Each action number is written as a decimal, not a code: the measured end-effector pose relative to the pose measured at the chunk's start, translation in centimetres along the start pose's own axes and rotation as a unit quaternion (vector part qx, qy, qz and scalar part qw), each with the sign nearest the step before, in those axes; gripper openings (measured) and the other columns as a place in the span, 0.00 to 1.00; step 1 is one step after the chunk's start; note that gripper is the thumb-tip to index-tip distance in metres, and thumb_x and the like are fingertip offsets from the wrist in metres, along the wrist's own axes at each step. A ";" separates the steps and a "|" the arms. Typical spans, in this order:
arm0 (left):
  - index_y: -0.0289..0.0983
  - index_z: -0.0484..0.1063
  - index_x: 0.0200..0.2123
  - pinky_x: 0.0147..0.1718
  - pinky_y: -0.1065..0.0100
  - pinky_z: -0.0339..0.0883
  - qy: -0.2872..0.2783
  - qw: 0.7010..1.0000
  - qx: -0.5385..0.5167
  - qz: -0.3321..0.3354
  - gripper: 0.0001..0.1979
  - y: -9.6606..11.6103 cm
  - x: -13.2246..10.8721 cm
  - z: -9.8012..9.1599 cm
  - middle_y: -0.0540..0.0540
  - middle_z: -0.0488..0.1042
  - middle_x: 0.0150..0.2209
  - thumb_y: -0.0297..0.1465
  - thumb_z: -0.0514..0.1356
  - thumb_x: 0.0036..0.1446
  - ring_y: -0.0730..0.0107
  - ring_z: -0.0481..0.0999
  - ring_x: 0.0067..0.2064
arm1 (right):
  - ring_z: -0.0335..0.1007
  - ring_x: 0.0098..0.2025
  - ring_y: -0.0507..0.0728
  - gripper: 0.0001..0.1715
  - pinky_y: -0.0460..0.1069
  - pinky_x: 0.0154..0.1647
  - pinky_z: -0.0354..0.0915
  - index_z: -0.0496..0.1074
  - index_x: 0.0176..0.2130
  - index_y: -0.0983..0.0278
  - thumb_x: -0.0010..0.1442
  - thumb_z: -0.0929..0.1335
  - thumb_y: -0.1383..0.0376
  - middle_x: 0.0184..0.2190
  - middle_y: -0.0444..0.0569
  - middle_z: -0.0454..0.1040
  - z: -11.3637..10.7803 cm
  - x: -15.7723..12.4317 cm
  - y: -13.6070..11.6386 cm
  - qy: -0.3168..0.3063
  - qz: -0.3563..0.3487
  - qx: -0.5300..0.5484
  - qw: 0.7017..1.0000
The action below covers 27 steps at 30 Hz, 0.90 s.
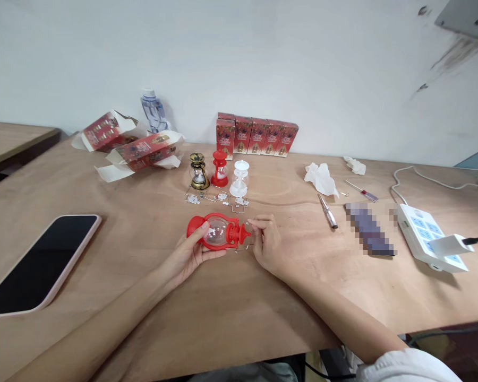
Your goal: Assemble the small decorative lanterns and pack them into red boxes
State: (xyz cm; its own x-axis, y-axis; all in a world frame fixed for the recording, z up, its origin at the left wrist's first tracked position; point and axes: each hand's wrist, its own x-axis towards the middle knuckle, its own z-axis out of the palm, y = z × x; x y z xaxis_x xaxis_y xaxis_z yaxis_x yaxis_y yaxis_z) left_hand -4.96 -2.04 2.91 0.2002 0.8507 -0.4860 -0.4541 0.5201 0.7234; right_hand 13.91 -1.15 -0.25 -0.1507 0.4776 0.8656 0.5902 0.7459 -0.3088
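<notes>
My left hand (pixel 195 248) is closed around a red toy lantern (pixel 217 232) with a clear globe, held tilted on its side with its top pointing right. At that top, my right hand (pixel 266 241) pinches a thin wire handle (pixel 247 247); its far end runs down beside the lantern's cap. Just beyond my hands stand three small lanterns: a black-and-gold one (pixel 199 172), a red one (pixel 220 170) and a white one (pixel 239 179). Bent wire handles (pixel 238 210) and small pale pieces (pixel 222 197) lie in front of them.
Several red boxes (pixel 258 135) stand by the wall. Opened boxes (pixel 143 151) and a bottle (pixel 154 111) are at left, above a phone (pixel 43 262). Rightward lie crumpled tissue (pixel 321 179), screwdrivers (pixel 327 211), a blurred dark object (pixel 368 229) and a power strip (pixel 430 236).
</notes>
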 end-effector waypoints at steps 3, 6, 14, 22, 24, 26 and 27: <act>0.32 0.71 0.42 0.30 0.63 0.79 -0.003 1.000 0.000 -0.004 0.09 -0.1 0.1 0.1 0.41 0.79 0.37 0.29 0.54 0.63 0.64 0.81 0.33 | 0.67 0.32 0.51 0.13 0.44 0.26 0.66 0.64 0.45 0.64 0.64 0.59 0.76 0.33 0.48 0.65 0.0 -0.1 0.0 0.004 0.002 -0.009 1.000; 0.32 0.71 0.42 0.29 0.64 0.79 -0.006 1.000 0.001 -0.007 0.09 -0.1 0.1 0.1 0.41 0.79 0.37 0.29 0.54 0.63 0.64 0.81 0.32 | 0.67 0.32 0.51 0.13 0.44 0.25 0.66 0.64 0.45 0.63 0.64 0.59 0.76 0.33 0.48 0.65 0.0 -0.1 0.1 0.011 -0.006 -0.027 1.000; 0.31 0.70 0.43 0.30 0.63 0.79 -0.003 1.000 0.006 -0.024 0.10 0.0 -0.1 0.0 0.41 0.80 0.36 0.29 0.52 0.64 0.64 0.81 0.33 | 0.64 0.29 0.50 0.13 0.43 0.23 0.65 0.62 0.47 0.63 0.65 0.58 0.75 0.32 0.47 0.65 0.2 -0.2 0.3 0.016 -0.045 -0.050 0.998; 0.30 0.71 0.42 0.22 0.70 0.77 -0.023 0.999 -0.009 -0.024 0.11 0.2 -0.1 0.2 0.42 0.80 0.32 0.28 0.50 0.65 0.66 0.80 0.27 | 0.66 0.30 0.51 0.22 0.44 0.25 0.64 0.61 0.54 0.62 0.62 0.58 0.78 0.34 0.48 0.65 0.6 -0.8 0.7 0.010 -0.063 -0.049 0.997; 0.30 0.71 0.44 0.20 0.73 0.76 -0.027 0.999 -0.018 -0.025 0.12 0.3 0.0 0.0 0.42 0.79 0.30 0.28 0.49 0.65 0.68 0.79 0.24 | 0.67 0.30 0.51 0.23 0.44 0.25 0.64 0.60 0.56 0.62 0.63 0.59 0.77 0.34 0.49 0.66 0.7 -0.8 0.7 0.011 -0.068 -0.039 0.997; 0.31 0.70 0.47 0.17 0.75 0.74 -0.040 0.998 -0.026 -0.029 0.14 0.3 0.1 -0.3 0.43 0.79 0.29 0.29 0.49 0.65 0.69 0.78 0.22 | 0.67 0.30 0.52 0.23 0.44 0.24 0.64 0.60 0.57 0.61 0.64 0.59 0.75 0.34 0.50 0.67 0.7 -0.9 0.7 0.011 -0.081 -0.037 0.996; 0.31 0.70 0.48 0.16 0.76 0.73 -0.049 0.998 -0.028 -0.032 0.14 0.2 0.2 -0.4 0.43 0.79 0.29 0.30 0.50 0.65 0.69 0.78 0.21 | 0.67 0.29 0.51 0.23 0.44 0.24 0.64 0.60 0.57 0.60 0.64 0.60 0.74 0.34 0.49 0.67 0.7 -0.9 0.6 0.011 -0.091 -0.035 0.995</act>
State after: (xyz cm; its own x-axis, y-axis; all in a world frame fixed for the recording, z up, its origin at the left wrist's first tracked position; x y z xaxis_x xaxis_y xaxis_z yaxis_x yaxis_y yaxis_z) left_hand -5.34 -1.82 2.83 0.3125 0.8209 -0.4780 -0.4843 0.5706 0.6632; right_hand 13.90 -0.80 -1.50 -0.2437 0.3271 0.9130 0.6092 0.7842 -0.1183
